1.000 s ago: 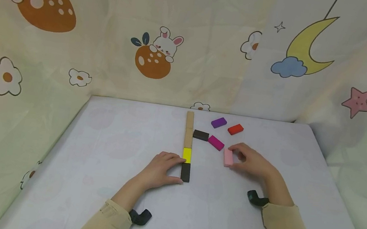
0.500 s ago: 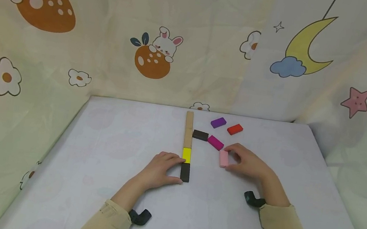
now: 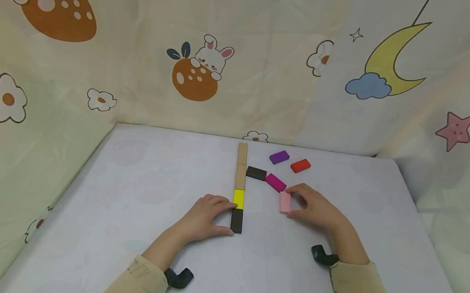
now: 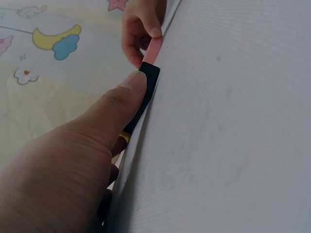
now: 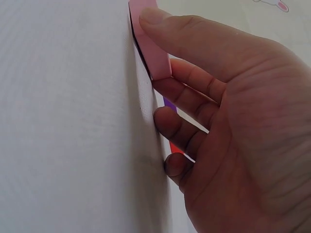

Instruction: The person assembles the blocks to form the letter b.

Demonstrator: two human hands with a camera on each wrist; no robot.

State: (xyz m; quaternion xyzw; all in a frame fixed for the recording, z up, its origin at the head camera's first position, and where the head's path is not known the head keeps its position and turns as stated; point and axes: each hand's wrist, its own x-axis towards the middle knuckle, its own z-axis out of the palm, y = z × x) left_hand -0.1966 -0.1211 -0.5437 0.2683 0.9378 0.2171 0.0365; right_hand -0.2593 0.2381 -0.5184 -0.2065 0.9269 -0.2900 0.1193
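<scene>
A straight column of blocks stands in the head view: natural wood blocks [image 3: 241,170] at the far end, then a yellow block [image 3: 239,197], then a black block [image 3: 237,222]. My left hand [image 3: 201,218] holds the black block, thumb at its near end and forefinger by the yellow one. Thumb and forefinger of my right hand [image 3: 317,208] pinch a pink block [image 3: 284,203] at its two ends. Its far end lies right by a magenta block [image 3: 276,182], which slants down from a second black block [image 3: 256,173] beside the wood column.
Beyond the magenta block lie a purple block [image 3: 279,157] and a red block [image 3: 300,166]. All rest on a white-covered table [image 3: 131,171]. Cloth with cartoon prints [image 3: 259,13] hangs behind and at both sides.
My right hand has slid the pink block a little left and slightly nearer to me, under the magenta block's lower end. The left hand and the column have stayed still.
</scene>
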